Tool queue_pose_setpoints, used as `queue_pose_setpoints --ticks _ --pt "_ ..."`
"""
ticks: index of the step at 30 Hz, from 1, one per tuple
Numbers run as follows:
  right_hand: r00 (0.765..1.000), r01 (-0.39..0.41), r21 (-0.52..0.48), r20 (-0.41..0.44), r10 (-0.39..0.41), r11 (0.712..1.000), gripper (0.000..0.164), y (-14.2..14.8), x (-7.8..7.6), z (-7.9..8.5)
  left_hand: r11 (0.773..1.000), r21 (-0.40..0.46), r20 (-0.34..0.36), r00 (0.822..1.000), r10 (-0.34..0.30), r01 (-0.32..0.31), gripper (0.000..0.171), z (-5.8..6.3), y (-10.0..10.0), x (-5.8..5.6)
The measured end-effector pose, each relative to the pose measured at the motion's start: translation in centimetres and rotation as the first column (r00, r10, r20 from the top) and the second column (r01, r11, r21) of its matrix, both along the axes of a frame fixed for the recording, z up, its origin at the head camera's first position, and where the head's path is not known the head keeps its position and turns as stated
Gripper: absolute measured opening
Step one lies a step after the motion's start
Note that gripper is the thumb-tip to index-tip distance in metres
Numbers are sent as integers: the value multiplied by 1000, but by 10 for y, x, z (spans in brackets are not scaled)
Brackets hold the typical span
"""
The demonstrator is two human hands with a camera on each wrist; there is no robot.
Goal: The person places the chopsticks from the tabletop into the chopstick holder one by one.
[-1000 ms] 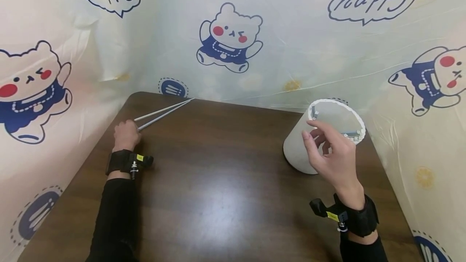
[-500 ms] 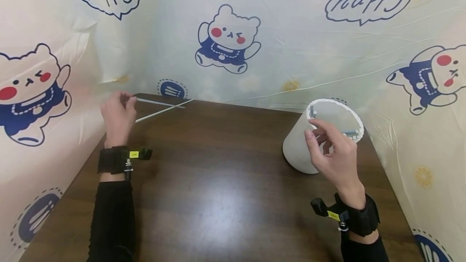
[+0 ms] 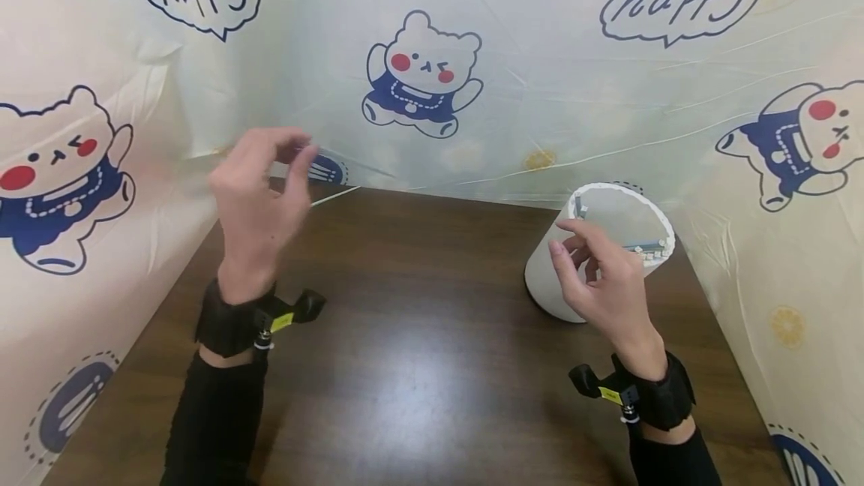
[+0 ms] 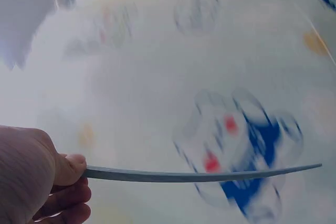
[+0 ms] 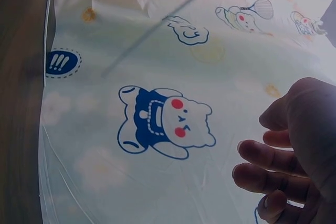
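My left hand [image 3: 256, 197] is raised over the back left of the table. Between thumb and fingers it pinches one end of a thin grey-blue stick [image 4: 205, 177]; the rest juts out to the right, slightly bowed in the left wrist view. A second, paler stick [image 3: 335, 196] lies at the table's back edge, partly hidden behind that hand. On the right, my right hand [image 3: 604, 276] hovers in front of a white round bin [image 3: 550, 283], fingers loosely curved and holding nothing. Small pale and blue-grey pieces [image 3: 648, 248] show inside the bin's rim.
The brown wooden table [image 3: 405, 313] has a patch of glare in front. Behind it and along both sides hangs a pale curtain [image 3: 540, 81] printed with bears, close against the table's edges.
My left hand has lifted one of the two sticks off the table, carrying it up and then rightward. The paler stick stays at the back edge. My right hand has shifted slightly left.
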State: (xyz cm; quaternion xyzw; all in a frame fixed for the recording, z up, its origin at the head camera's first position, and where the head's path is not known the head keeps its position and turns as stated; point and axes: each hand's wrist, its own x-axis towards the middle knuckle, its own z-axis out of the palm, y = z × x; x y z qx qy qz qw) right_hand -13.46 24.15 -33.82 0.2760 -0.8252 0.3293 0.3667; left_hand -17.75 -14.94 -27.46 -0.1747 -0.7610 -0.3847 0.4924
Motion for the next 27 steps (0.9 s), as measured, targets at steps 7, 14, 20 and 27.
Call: queue_pose_setpoints --ticks 7,14,20,27 --pt "999 -16 39 -32 17 999 44 -18 4 9 976 -105 -284 935 -212 189 4 26 61 41" --pt "996 -24 54 -89 29 998 50 -32 12 12 888 -303 -397 801 -447 346 8 19 100 67" --pt "984 -22 119 -170 43 993 41 -26 19 9 845 -425 -447 736 -508 325 13 6 116 75" --pt "975 44 78 -221 -25 996 37 -12 22 9 829 -452 -483 691 -538 329 24 2 136 70"
